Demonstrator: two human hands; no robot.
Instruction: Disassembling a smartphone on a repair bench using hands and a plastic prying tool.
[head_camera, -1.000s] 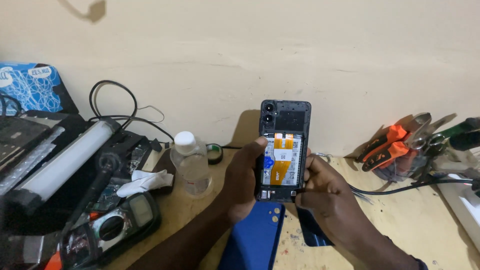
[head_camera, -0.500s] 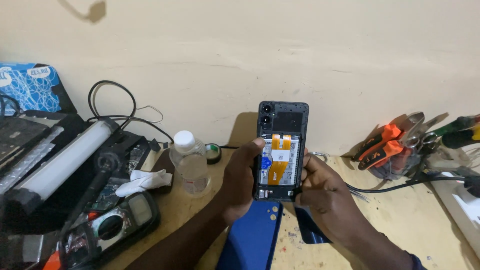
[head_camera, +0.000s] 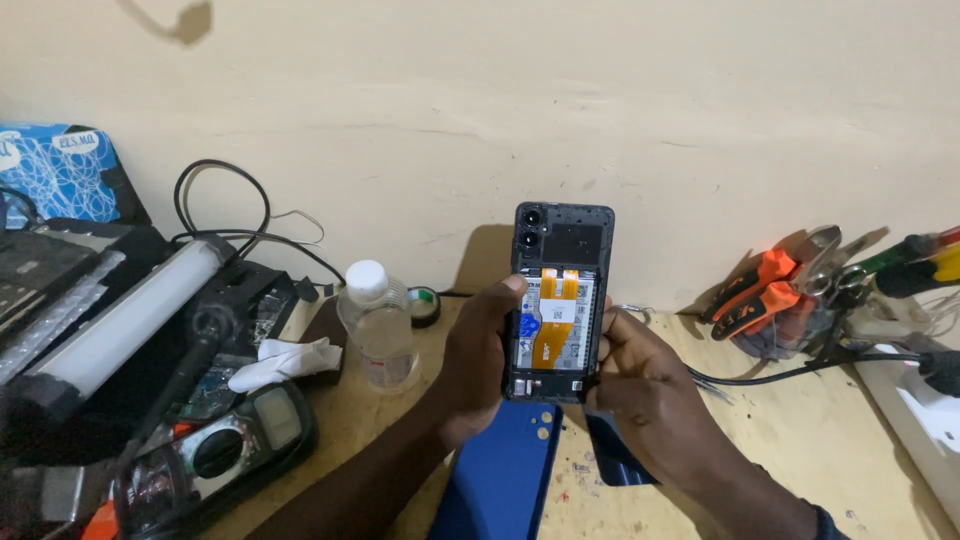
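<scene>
I hold an opened smartphone (head_camera: 560, 300) upright in front of the wall, its back cover off, showing two orange flex cables, a battery and the camera block at the top. My left hand (head_camera: 475, 365) grips its left edge with the thumb on the inside. My right hand (head_camera: 635, 380) holds the lower right edge. Under my hands a blue back cover (head_camera: 500, 475) lies flat on the wooden bench, with a darker panel (head_camera: 615, 455) beside it.
A clear plastic bottle (head_camera: 378, 325) with a white cap stands left of my hands. Further left are a multimeter (head_camera: 215, 450), a white tube lamp (head_camera: 125, 315), black cables and a white cloth (head_camera: 285, 362). Orange-handled pliers (head_camera: 755, 290) and other tools lie at the right.
The phone and both hands have stayed nearly in place; the view has shifted only slightly.
</scene>
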